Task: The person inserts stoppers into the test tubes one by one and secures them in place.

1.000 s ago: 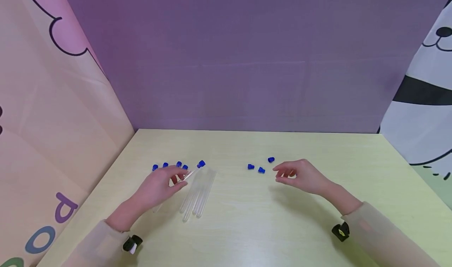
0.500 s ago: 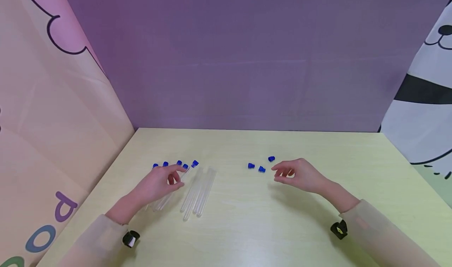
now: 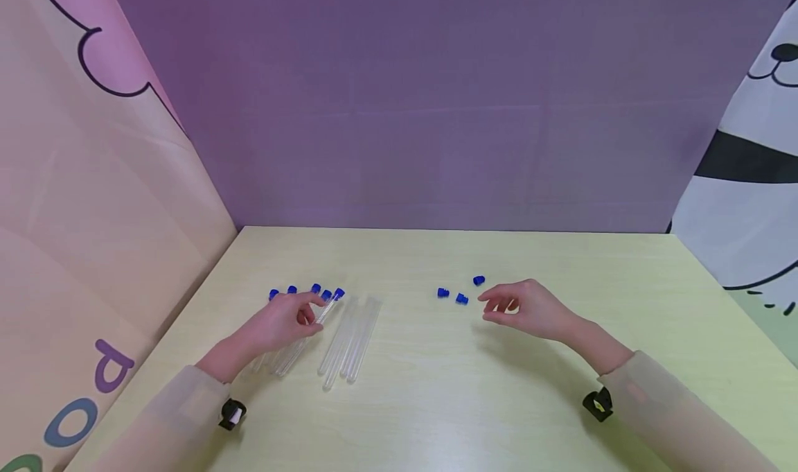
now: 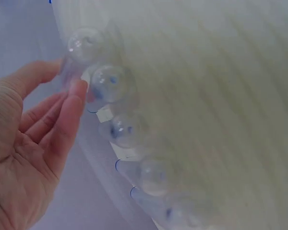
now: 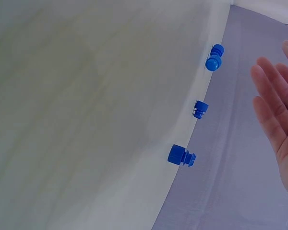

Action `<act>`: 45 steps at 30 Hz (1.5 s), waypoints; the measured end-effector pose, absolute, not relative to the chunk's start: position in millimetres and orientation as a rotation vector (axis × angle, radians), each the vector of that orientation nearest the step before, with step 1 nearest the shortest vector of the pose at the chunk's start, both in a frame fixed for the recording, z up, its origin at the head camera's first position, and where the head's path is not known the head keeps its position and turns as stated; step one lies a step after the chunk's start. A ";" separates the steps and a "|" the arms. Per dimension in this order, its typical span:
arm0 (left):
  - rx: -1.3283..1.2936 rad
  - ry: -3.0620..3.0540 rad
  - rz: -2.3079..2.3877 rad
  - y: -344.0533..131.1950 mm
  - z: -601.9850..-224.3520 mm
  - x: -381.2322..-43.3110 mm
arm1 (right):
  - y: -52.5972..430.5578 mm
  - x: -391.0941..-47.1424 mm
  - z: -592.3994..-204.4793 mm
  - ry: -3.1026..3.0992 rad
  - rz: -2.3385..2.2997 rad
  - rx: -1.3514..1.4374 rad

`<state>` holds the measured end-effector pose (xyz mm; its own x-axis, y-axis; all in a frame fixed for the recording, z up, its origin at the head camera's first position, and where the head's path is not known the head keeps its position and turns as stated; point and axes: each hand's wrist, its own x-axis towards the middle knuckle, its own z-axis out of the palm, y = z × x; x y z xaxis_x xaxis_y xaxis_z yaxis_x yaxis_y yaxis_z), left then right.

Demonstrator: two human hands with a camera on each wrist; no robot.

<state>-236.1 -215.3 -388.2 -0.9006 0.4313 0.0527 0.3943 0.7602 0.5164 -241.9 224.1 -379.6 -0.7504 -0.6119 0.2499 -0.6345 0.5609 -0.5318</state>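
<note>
My left hand (image 3: 289, 323) is at the row of blue-capped clear tubes (image 3: 290, 358) on the left of the table, thumb and fingers slightly apart. In the left wrist view, the thumb and fingertips (image 4: 77, 91) lie close beside the first tube (image 4: 86, 45); contact is unclear. That tube's blue cap (image 3: 339, 294) shows beyond the hand. To its right lie several clear tubes (image 3: 349, 340) without caps. My right hand (image 3: 526, 309) hovers over the table holding nothing, fingers a little bent. Several loose blue caps (image 5: 177, 155) are near it, one (image 3: 462, 299) just left of its fingertips.
The pale wooden table (image 3: 424, 403) ends at a purple cloth (image 3: 436, 146) behind. Printed cloth (image 3: 112, 215) stands along the left side, and another (image 3: 736, 222) along the right. Black devices sit at both wrists.
The rightmost capped tube has shifted left and down beside the other capped ones. My left hand has moved slightly left and its thumb and finger look a little wider apart. The right hand barely moved.
</note>
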 end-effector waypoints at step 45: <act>0.579 2.944 0.837 -223.2 -388.5 -225.9 | 203.3 -274.5 -390.0 -2.821 0.770 1.080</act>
